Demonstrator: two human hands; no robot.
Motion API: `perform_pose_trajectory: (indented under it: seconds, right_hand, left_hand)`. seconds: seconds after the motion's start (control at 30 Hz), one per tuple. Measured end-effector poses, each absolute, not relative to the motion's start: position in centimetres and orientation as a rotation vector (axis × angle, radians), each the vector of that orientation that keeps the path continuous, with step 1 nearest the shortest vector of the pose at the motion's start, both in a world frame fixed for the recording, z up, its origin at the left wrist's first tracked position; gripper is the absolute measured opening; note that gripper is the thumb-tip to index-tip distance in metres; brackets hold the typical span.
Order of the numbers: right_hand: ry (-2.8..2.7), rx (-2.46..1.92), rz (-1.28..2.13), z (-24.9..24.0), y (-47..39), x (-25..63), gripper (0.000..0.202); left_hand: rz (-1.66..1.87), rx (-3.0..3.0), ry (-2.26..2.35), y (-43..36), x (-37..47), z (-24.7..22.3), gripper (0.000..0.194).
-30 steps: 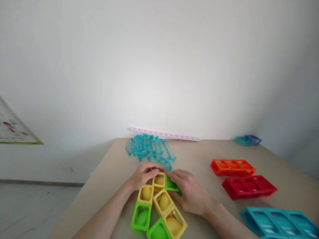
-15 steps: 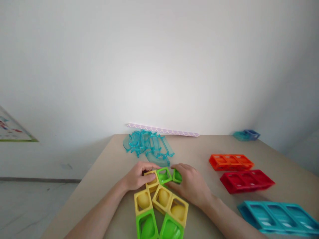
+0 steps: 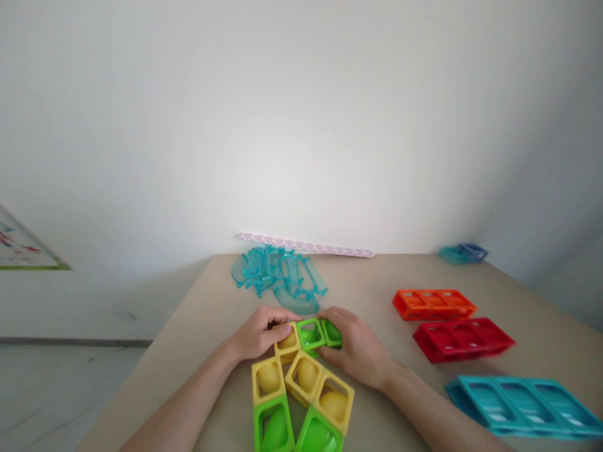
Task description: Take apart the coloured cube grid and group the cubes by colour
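My left hand [image 3: 262,333] is closed on a yellow hollow cube block [image 3: 287,343], its thumb lying over the top. Against that cube's right side sits a green cube block [image 3: 309,334]. A second green cube block [image 3: 332,333] is in my right hand [image 3: 358,345], side by side with the first green one, its right part hidden by the fingers. Closer to me, two joined yellow cubes [image 3: 320,389] and a single yellow cube [image 3: 268,380] lie at an angle to each other. Green cubes [image 3: 274,424] adjoin them at the bottom edge of the view.
Clear teal plastic track-like pieces [image 3: 277,276] are heaped at the back left. A patterned lilac strip [image 3: 306,244] runs along the wall. To the right lie orange [image 3: 434,304], red [image 3: 464,339] and teal [image 3: 525,405] three-cube rows. A dark blue block [image 3: 473,253] stands at the far right corner.
My right hand has moved slightly left, bringing its green cube against the other green cube and closing the gap between them. My left hand keeps its hold on the yellow cube.
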State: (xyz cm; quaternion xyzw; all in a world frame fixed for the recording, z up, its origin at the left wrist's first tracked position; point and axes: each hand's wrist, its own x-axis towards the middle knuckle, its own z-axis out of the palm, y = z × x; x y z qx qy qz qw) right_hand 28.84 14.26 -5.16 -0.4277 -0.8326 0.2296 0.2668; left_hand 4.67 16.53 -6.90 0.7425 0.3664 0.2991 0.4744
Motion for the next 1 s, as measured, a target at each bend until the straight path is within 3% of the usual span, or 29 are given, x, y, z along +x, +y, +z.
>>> perform_pose_trajectory:
  seconds: [0.43,0.87,1.0]
  right_hand:
    - [-1.964,-1.457,0.496,-5.5,14.7,29.4,0.030]
    - [-1.703,-1.374,0.541,-5.6,13.9,29.0,0.029]
    - [-1.774,-1.274,0.643,-5.5,13.6,28.7,0.023]
  left_hand:
    - [0.816,1.898,1.156,16.9,3.3,-7.3,0.029]
    - [0.659,2.142,0.713,14.7,4.7,-3.8,0.052]
    - [0.645,2.157,0.707,14.3,5.4,-3.8,0.051]
